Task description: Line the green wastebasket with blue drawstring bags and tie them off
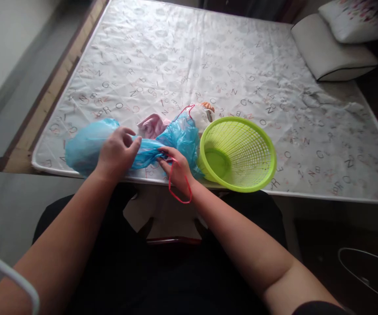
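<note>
A blue translucent plastic bag (89, 144) lies along the near edge of the patterned mattress, its left part puffed out around contents I cannot make out. My left hand (118, 151) curls round the bag just right of that bulge, thumb on the near side. Farther right, my right hand (177, 168) pinches the bag's gathered, twisted middle. A red drawstring (181, 202) loops down over my right wrist. Beyond my right hand the bag spreads out crumpled, beside a lime-green mesh basket (238, 183) tilted with its mouth toward me.
A pink cloth (152, 126) lies behind the bag. Near it is a whitish bundle (199, 116) with an orange-brown ridged item (208, 106). A white cushion (333, 52) and a flowered pillow (356, 19) sit at the far right of the mattress (162, 57).
</note>
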Demonstrator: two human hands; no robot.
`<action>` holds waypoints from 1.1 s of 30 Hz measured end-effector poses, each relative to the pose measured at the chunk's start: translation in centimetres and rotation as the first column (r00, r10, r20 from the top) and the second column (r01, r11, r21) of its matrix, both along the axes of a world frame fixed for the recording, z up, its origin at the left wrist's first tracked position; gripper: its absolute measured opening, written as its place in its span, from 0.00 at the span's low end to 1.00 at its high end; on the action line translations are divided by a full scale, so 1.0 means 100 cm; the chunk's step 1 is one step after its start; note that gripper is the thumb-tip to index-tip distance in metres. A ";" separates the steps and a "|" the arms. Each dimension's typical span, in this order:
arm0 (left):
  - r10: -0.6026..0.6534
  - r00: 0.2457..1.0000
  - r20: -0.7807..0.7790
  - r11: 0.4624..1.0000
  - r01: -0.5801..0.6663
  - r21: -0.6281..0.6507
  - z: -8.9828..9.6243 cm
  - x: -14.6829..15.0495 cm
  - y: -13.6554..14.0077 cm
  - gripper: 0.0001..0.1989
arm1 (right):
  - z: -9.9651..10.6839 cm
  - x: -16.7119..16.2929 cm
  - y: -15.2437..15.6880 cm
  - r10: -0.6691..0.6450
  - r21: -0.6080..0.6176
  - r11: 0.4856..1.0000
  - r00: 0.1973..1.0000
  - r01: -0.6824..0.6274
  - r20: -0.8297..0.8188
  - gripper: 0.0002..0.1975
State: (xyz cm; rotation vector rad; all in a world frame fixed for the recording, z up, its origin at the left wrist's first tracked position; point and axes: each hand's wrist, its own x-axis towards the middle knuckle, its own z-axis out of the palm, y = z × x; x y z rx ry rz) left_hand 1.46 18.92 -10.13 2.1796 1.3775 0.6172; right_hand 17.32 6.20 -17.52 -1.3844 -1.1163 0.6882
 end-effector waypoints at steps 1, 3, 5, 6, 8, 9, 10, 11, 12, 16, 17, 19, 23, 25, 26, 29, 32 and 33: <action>-0.044 0.997 -0.066 0.999 0.043 -0.019 -0.004 -0.002 0.007 0.20 | 0.000 0.001 -0.001 0.014 0.012 1.000 1.000 -0.013 -0.022 0.18; -0.160 0.981 -0.110 0.986 0.153 -0.067 -0.013 -0.003 0.016 0.28 | 0.002 0.002 -0.002 0.038 0.017 0.999 0.997 -0.037 -0.069 0.23; -0.265 0.960 -0.087 0.963 0.258 -0.082 -0.020 -0.001 0.018 0.36 | 0.005 0.002 -0.002 0.051 0.011 0.999 0.993 -0.050 -0.108 0.26; -0.313 0.947 -0.071 0.948 0.307 -0.086 -0.024 0.001 0.017 0.38 | 0.007 0.003 -0.002 0.054 0.010 0.999 0.991 -0.053 -0.124 0.26; -0.396 0.918 -0.038 0.915 0.390 -0.106 -0.028 0.006 0.014 0.40 | 0.008 0.004 0.000 0.069 0.020 0.998 0.982 -0.066 -0.175 0.27; -0.424 0.905 -0.023 0.899 0.418 -0.127 -0.029 0.008 0.013 0.41 | 0.008 0.004 0.001 0.083 0.023 0.997 0.971 -0.080 -0.223 0.28; -0.439 0.898 -0.013 0.889 0.432 -0.153 -0.030 0.010 0.011 0.41 | 0.008 0.005 0.002 0.100 0.020 0.995 0.953 -0.098 -0.285 0.29; -0.439 0.899 -0.014 0.884 0.429 -0.184 -0.030 0.012 0.011 0.42 | 0.007 0.005 0.003 0.114 0.011 0.993 0.928 -0.118 -0.354 0.30; -0.424 0.905 -0.027 0.887 0.409 -0.212 -0.030 0.014 0.011 0.41 | 0.007 0.006 0.004 0.121 -0.005 0.991 0.902 -0.136 -0.415 0.31; -0.311 0.946 -0.097 0.926 0.278 -0.254 -0.028 0.016 0.014 0.30 | 0.007 0.009 0.005 0.058 -0.075 0.992 0.885 -0.104 -0.462 0.27; -0.287 0.954 -0.087 0.932 0.257 -0.254 -0.027 0.016 0.015 0.27 | 0.008 0.009 0.005 0.026 -0.089 0.994 0.905 -0.071 -0.425 0.26; -0.246 0.969 -0.030 0.935 0.228 -0.273 -0.024 0.017 0.016 0.23 | 0.008 0.010 0.005 -0.041 -0.110 0.994 0.950 0.008 -0.310 0.27; -0.166 0.981 0.105 0.914 0.193 -0.358 -0.018 0.020 0.014 0.22 | 0.008 0.011 0.004 -0.143 -0.094 0.986 0.988 0.138 -0.054 0.28; -0.145 0.980 0.134 0.900 0.187 -0.394 -0.013 0.020 0.014 0.22 | 0.009 0.012 0.003 -0.168 -0.075 0.983 0.986 0.169 0.017 0.29; -0.148 0.980 0.133 0.894 0.190 -0.406 -0.011 0.019 0.015 0.22 | 0.009 0.014 0.003 -0.177 -0.066 0.981 0.983 0.180 0.042 0.30; -0.190 0.979 0.070 0.919 0.202 -0.339 -0.006 0.013 0.022 0.23 | 0.007 0.019 0.003 -0.210 -0.058 0.975 0.973 0.216 0.099 0.31; -0.211 0.976 -0.062 0.972 0.202 -0.122 -0.006 0.002 0.033 0.22 | 0.004 0.024 0.004 -0.265 -0.056 0.961 0.958 0.272 0.109 0.32; -0.214 0.972 -0.099 0.976 0.209 -0.056 -0.007 -0.001 0.036 0.22 | 0.003 0.025 0.005 -0.278 -0.050 0.957 0.954 0.284 0.109 0.33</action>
